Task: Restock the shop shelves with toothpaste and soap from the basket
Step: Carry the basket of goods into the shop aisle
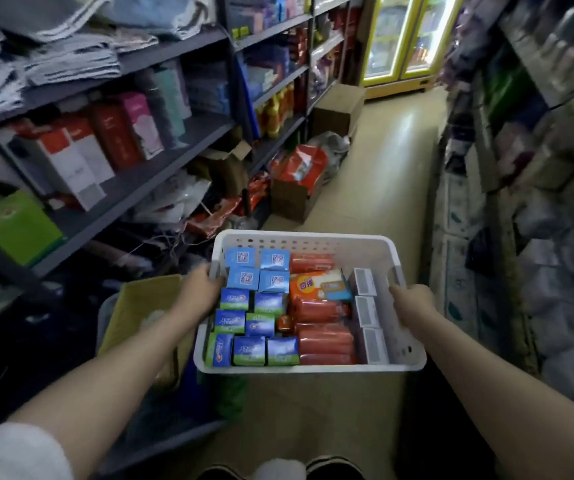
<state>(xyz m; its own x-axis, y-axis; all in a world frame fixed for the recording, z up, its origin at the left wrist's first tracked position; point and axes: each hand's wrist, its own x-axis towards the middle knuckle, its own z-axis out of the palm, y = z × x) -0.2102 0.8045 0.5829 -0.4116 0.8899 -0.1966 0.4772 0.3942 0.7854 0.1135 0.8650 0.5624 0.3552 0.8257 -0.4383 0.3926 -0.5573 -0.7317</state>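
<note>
We carry the white basket [313, 244] out in front of us, held above the tan aisle floor [382, 188], between the two rows of shelving. Inside the basket, blue-and-green toothpaste boxes [244, 318] stand on end along its left side, orange-red soap packs [325, 341] fill its middle with one orange-and-white pack [316, 284] lying across them, and grey-white boxes [365, 311] line its right wall. Our left hand [200, 285] is curled closed over the basket's left handle, and our right hand [413, 299] is wrapped the same way around the right handle. Left of the basket and lower sits an open cardboard box [140, 313], and beyond that the dark shelves [147, 181] hold red, white and pink cartons. Ahead of the basket, cartons with red packets [297, 188] stand on the floor; far beyond it glows a yellow-framed fridge [406, 39].
</note>
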